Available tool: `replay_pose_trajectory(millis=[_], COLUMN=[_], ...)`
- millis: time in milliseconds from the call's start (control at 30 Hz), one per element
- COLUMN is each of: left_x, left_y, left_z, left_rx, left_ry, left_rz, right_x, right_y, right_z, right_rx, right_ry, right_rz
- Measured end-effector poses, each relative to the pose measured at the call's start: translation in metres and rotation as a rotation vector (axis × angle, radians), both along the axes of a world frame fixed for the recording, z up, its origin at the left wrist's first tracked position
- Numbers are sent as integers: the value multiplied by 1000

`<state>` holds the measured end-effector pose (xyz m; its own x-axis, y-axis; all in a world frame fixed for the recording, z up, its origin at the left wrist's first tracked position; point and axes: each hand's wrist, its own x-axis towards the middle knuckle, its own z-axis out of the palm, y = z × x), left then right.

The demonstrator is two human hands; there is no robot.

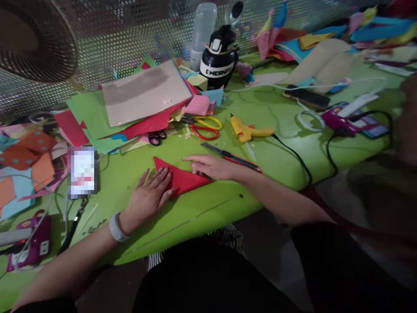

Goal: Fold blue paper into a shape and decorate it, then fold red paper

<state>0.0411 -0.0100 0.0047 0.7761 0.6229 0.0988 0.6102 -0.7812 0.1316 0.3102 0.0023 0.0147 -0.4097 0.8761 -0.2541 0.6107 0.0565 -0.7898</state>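
A red folded paper triangle (pixel 185 181) lies flat on the green table (pixel 208 202) in front of me. My left hand (pixel 151 193) rests on its left part with the fingers spread, and a grey band circles that wrist. At the paper's right corner is my right hand (pixel 211 167), its fingers extended to the left over the upper edge. Just beyond my right hand lies a black and red cutter knife (pixel 231 156). A yellow glue gun (pixel 250 130) and scissors with red and yellow handles (pixel 206 126) are farther back.
Stacked coloured sheets (pixel 146 93) and dark-handled scissors (pixel 157 138) lie behind my hands. A phone (pixel 82 172) and purple power strip (pixel 34 241) are at left. A black jug (pixel 220 58) stands behind. Another purple strip (pixel 345 121) and cords lie right.
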Motion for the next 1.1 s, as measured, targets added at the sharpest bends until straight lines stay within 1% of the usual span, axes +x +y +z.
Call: replay_pose_trajectory(millis=[67, 133, 267, 333, 433, 533, 633, 800, 933, 1100], left_x=[1, 2, 4, 6, 7, 8, 9, 10, 10, 9], left_y=[1, 3, 4, 4, 4, 3, 3, 3, 2, 2], left_z=[0, 0, 2, 2, 3, 5, 7, 8, 8, 6], left_rx=[22, 42, 56, 70, 95, 97, 93, 87, 96, 103], left_ry=[7, 14, 6, 2, 3, 10, 17, 11, 11, 3], left_rz=[-4, -5, -7, -6, -10, -12, -10, -1, -7, -9], right_x=[2, 4, 13, 21, 34, 41, 40, 29, 23, 29], right_y=[0, -2, -11, -16, -22, -26, -29, -35, -41, -47], right_z=[6, 11, 11, 7, 2, 0, 3, 8, 6, 1], right_rx=[-83, -119, -158, -139, -117, -128, -110, -12, 54, 100], right_ry=[9, 33, 89, 104, 124, 139, 122, 27, -49, -132], right_rz=[-32, -31, -2, -14, -70, -114, -134, -197, -248, -227])
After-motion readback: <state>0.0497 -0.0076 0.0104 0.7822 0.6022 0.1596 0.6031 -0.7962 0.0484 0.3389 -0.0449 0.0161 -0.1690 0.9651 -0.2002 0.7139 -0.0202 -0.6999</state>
